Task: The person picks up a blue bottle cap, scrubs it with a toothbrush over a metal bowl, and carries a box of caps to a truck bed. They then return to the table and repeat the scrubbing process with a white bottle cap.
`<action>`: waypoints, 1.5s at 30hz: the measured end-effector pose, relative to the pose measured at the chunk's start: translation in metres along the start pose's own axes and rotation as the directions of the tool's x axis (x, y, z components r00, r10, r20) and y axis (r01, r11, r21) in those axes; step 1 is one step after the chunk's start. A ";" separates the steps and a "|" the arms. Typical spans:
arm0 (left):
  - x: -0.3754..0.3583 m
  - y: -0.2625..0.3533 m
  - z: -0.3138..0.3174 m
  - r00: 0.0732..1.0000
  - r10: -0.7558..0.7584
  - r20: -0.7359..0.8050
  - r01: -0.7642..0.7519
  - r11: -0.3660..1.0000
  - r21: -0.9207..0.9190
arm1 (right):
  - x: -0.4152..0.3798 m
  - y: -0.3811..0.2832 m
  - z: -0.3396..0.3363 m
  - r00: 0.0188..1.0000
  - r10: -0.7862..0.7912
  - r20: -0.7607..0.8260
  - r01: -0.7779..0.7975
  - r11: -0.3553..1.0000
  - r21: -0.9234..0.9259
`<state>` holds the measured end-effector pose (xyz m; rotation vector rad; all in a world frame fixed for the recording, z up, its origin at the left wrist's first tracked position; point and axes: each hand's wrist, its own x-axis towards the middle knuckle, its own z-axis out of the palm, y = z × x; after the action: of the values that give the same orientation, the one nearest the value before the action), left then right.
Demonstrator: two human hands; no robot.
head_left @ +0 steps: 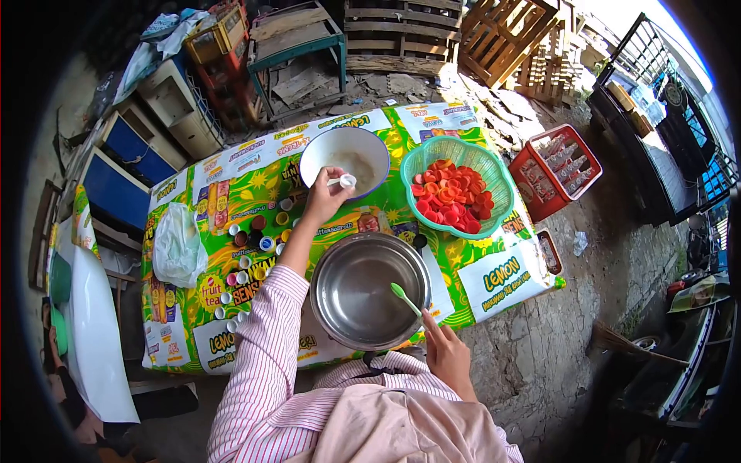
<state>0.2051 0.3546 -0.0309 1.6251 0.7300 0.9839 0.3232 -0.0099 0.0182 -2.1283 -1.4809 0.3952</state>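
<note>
My left hand (pixel 327 193) pinches a small white cap (pixel 347 180) over the near part of a white bowl (pixel 312 158) with a blue rim, which holds cloudy liquid. In my right hand (pixel 445 351) is a green and white toothbrush (pixel 404 298), its bristle end over the steel basin (pixel 370 289) in front of me. A turquoise basket (pixel 502 185) full of red caps (pixel 451 197) stands to the right of the bowl. Loose caps (pixel 255 239) of several colours lie left of the basin, near my left forearm.
A patterned plastic cover (pixel 494 282) lies over the table. A white plastic bag (pixel 177 245) is on its left side. A red crate (pixel 540 193) of bottles stands beyond the right edge. Behind are a green-framed table (pixel 297 38) and wooden pallets (pixel 403 35).
</note>
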 end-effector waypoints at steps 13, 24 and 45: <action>-0.099 0.006 -0.062 0.862 0.235 -0.450 0.050 0.843 0.536 | 0.001 0.008 -0.002 0.995 0.052 -0.080 -0.041 0.990 0.135; -0.284 0.039 -0.067 0.908 -0.066 -0.414 0.361 0.629 0.689 | 0.114 -0.012 0.018 0.972 -0.174 -0.161 0.211 0.944 0.254; -0.279 0.009 -0.074 0.872 0.004 -0.490 0.407 0.550 0.729 | 0.246 -0.083 0.108 0.867 -0.480 0.135 0.496 0.858 -0.135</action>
<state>0.0068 0.1500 -0.0809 2.0260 1.8950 0.8782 0.2926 0.2680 -0.0114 -1.7705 -2.1014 0.1903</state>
